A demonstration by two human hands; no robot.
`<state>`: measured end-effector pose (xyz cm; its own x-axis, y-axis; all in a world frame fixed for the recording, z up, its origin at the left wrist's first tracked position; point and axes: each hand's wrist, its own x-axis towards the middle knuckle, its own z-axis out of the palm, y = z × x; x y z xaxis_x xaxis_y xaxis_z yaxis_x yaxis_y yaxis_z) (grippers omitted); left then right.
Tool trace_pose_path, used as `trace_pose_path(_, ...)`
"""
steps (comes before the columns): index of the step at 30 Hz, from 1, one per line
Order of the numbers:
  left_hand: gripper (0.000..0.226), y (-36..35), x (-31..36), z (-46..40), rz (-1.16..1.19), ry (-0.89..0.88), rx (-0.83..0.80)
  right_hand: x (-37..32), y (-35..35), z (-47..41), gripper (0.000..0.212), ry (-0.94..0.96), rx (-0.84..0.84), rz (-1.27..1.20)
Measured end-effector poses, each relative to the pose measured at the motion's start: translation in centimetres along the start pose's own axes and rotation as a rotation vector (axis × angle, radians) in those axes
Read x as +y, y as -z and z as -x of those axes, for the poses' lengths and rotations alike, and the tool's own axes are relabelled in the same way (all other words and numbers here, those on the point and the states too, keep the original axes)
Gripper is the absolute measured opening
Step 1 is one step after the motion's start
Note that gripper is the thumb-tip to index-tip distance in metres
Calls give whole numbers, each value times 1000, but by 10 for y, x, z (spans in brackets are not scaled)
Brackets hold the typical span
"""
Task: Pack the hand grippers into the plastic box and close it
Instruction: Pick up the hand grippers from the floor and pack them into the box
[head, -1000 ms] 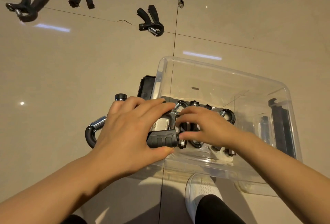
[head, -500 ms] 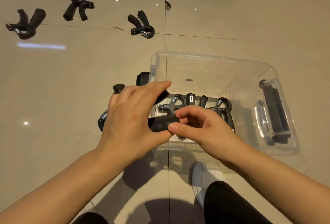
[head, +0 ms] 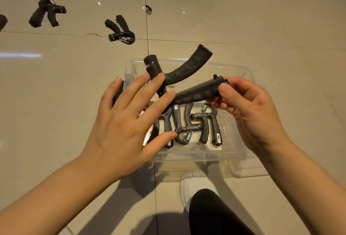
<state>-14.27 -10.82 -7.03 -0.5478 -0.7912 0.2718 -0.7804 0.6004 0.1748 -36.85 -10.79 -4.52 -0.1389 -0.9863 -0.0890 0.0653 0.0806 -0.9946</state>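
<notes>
A large black hand gripper (head: pixel 189 70) hangs over the clear plastic box (head: pixel 189 157). Its two handles splay apart and its knob points toward the far side. My right hand (head: pixel 250 111) pinches the end of the nearer handle between thumb and fingers. To its left my left hand (head: pixel 127 122) is spread with straight fingers, and the fingertips touch the gripper's stem. Several smaller black grippers (head: pixel 189 124) with steel springs lie side by side on the box floor. Two more black grippers (head: pixel 119 30) (head: pixel 45 12) lie on the tiles at the far left.
A third dark gripper (head: pixel 2 23) is cut off by the left edge. My white shoe (head: pixel 196 184) and dark trouser leg stand just in front of the box. A black part (head: pixel 119 90) peeks out beside the box's left wall. Beige floor tiles surround everything.
The large gripper came up from the box's left edge to above the box. My right hand took one handle, and my left hand opened from its grip to spread fingers.
</notes>
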Motion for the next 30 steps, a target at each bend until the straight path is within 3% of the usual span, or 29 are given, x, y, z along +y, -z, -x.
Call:
trace_pose_path(3, 65, -27, 3, 18, 53, 120, -229, 4, 14, -2, 23, -3, 39, 27)
trace_pose_path(7, 60, -41, 5, 24, 36, 148, -267, 18, 32, -8, 20, 39, 79, 245)
trace_pose_path(11, 55, -44, 5, 24, 6, 126, -215, 35, 55, -21, 22, 442, -82, 1201)
trace_pose_path(13, 54, -45, 4, 25, 3, 124, -206, 47, 65, -27, 22, 528, -221, 1477)
trace_pose_path(20, 52, -47, 4, 26, 26, 127, -196, 74, 70, -25, 16, 264, -618, 1979)
trace_pose_path(23, 51, -47, 3, 27, 33, 132, -193, 74, 66, -27, 23, 117, -815, 2144)
trace_pose_path(27, 49, -47, 3, 27, 41, 151, -183, 81, 61, -38, 40, 65, -849, 2069)
trace_pose_path(30, 48, -48, 3, 27, 47, 150, -175, 89, 53, -53, 59, 61, -972, 2025)
